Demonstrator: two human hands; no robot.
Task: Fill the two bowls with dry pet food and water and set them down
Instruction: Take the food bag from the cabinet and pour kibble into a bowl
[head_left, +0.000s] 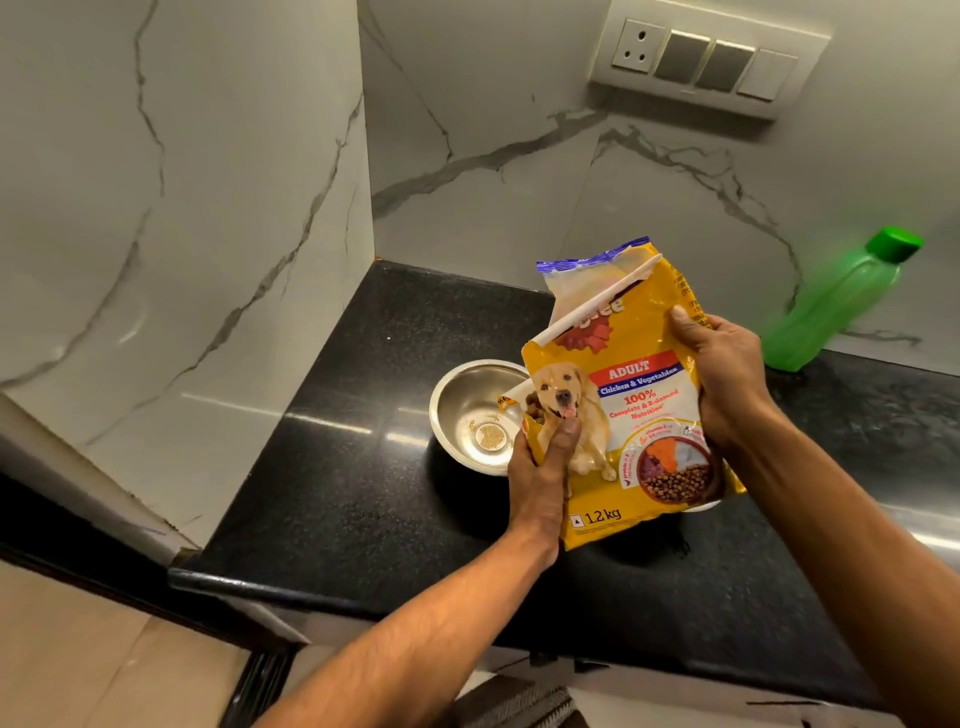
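Observation:
A yellow pet food bag is held above the black counter, tilted to the left. My left hand grips its lower left corner, where brown kibble shows at a torn opening. My right hand holds the bag's right edge. A steel bowl sits on the counter just left of the bag, under the opening, with no food visible in it. Only a sliver of a second bowl's rim peeks out below the bag. A green water bottle stands capped at the back right.
Marble walls close in the counter on the left and behind. A switch panel is on the back wall. The counter's front edge runs below my forearms, with floor at lower left.

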